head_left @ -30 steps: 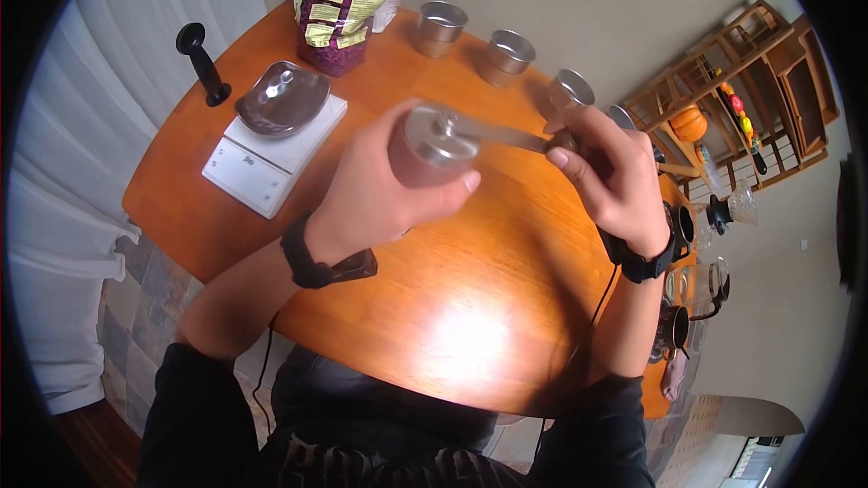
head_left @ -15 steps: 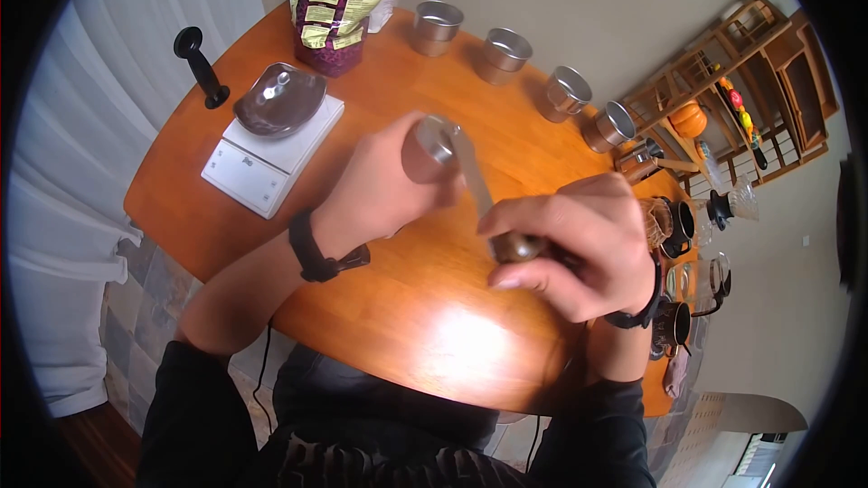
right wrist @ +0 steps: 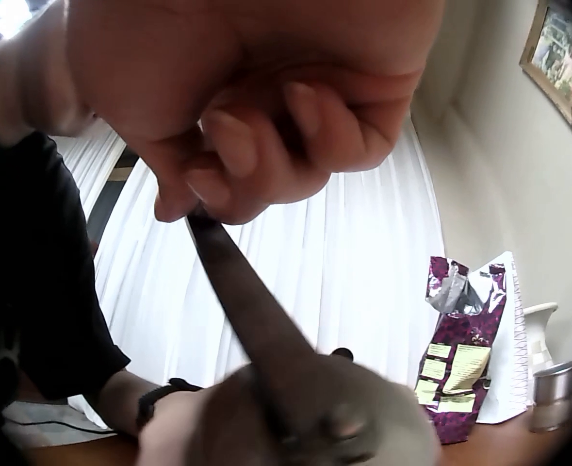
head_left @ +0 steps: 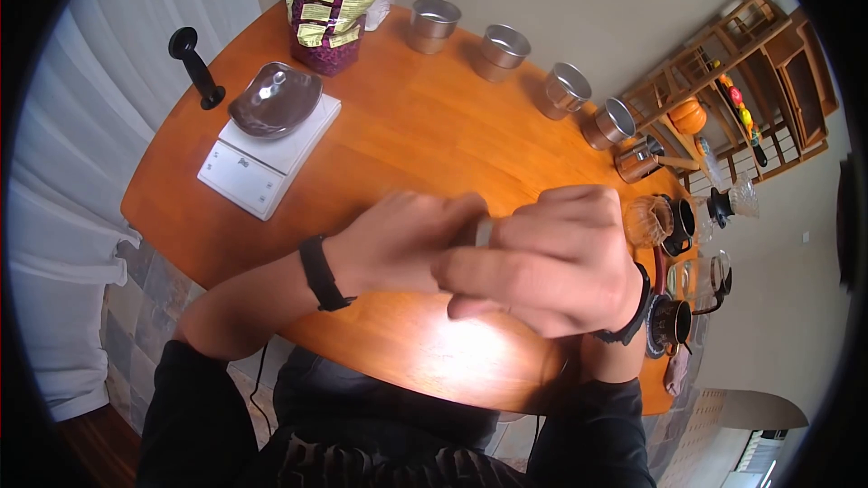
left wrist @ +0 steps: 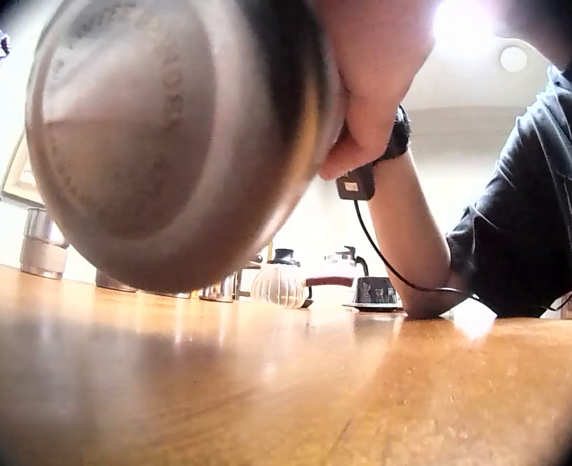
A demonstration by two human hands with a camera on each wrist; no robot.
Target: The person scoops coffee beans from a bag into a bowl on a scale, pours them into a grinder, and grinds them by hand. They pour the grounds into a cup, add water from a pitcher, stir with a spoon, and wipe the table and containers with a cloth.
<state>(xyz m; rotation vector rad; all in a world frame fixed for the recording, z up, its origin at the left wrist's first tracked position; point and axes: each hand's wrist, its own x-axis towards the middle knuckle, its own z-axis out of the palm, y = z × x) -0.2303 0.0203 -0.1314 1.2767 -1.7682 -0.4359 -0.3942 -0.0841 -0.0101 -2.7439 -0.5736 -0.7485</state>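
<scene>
A metal hand coffee grinder is held above the table; its round base fills the upper left of the left wrist view. My left hand grips its body. The fingers of my right hand curl round the end of the grinder's crank arm, hiding the knob. In the head view the right hand is in front of the left and the two mostly cover the grinder. In the right wrist view the crank runs from those fingers down to the grinder's lid.
On the wooden table at left, a white scale carries a dark dish beside a black upright tool. A purple bag and several metal cups line the back. Coffee ware, including a glass vessel, stands right.
My right hand has swung the crank toward my body and leftward, close to my left hand. The left hand has come nearer me, and the grinder's lid no longer shows in the head view.
</scene>
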